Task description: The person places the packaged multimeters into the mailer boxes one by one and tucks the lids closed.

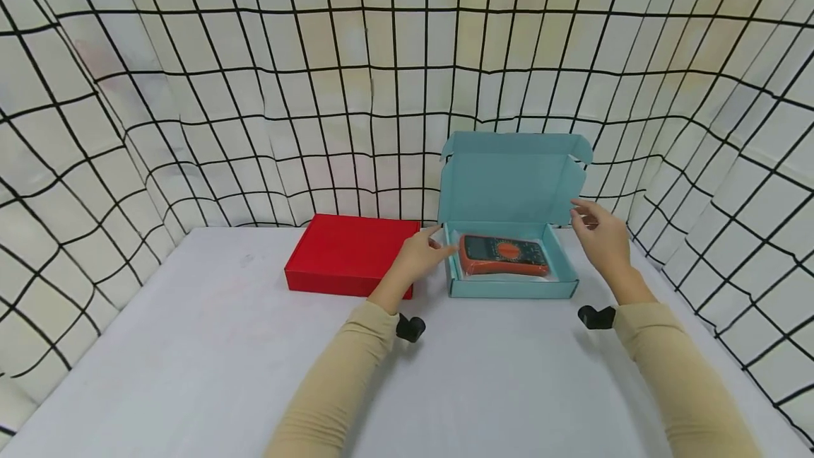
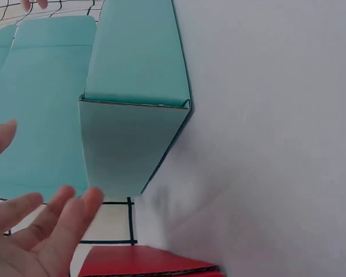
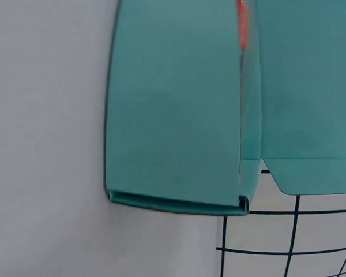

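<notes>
A light-blue cardboard box (image 1: 515, 290) stands on the table with its lid (image 1: 509, 179) raised. Inside lies an orange multimeter (image 1: 506, 251) with a dark face and a round dial, apparently in clear plastic. My left hand (image 1: 420, 254) is at the box's left side, fingers spread; the left wrist view shows this hand (image 2: 43, 231) apart from the box wall (image 2: 127, 144). Beside the lid's right edge is my right hand (image 1: 600, 235), its fingers loosely bent. Whether they touch the lid cannot be told. In the right wrist view only a sliver of fingertip shows.
Left of the blue box, a closed red box (image 1: 356, 253) sits on the white tabletop (image 1: 210, 345), partly behind the left hand. White walls with a black grid (image 1: 286, 90) enclose the table at the back and sides.
</notes>
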### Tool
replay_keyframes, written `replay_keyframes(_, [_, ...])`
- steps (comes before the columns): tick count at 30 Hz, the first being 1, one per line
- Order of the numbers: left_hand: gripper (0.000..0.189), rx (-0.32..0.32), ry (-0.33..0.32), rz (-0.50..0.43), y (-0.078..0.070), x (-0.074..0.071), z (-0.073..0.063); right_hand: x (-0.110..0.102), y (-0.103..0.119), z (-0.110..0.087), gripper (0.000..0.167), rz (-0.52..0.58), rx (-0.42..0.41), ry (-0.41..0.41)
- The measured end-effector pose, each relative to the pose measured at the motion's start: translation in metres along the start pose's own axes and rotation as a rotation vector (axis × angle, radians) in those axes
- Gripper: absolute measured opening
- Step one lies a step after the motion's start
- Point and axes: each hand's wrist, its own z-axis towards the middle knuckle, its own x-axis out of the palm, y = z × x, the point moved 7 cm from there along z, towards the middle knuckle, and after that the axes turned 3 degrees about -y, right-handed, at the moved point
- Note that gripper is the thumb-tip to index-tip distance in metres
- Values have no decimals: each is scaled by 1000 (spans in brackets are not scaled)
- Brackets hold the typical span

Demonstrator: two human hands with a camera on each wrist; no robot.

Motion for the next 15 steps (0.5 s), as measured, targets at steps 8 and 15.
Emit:
replay_keyframes(8, [64,29,-144,-284,5,-8,12,16,-27,4,63,207,346,104])
replay_keyframes(15, [64,19,-98,-360,-2,-1,19,29,-27,5,78,235,389,253])
